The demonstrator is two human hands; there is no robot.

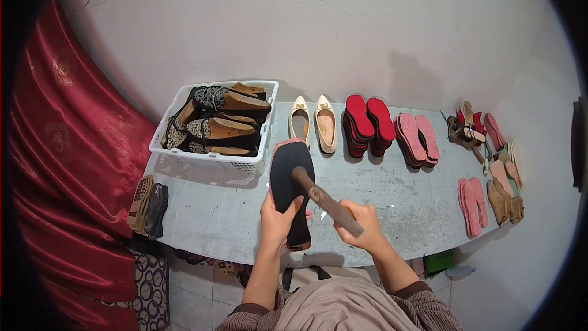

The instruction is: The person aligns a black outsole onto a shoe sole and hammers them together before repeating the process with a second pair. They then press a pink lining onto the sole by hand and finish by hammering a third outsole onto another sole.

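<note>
My left hand grips a shoe sole from its left side, the thumb lying across the black face. A pinkish-red fringe shows along the sole's toe and left edge, and a brownish patch at its heel end. In my right hand is a worn brown hammer, with my fingers closed round it. One end of the hammer overlaps the middle of the black face; whether it touches cannot be told. Both hands are above the near middle of the table.
A white basket of patterned shoes stands back left. Along the back are cream flats, red sole stacks and pink soles. More pink soles and tan pieces lie right; brown soles left. A red curtain hangs left.
</note>
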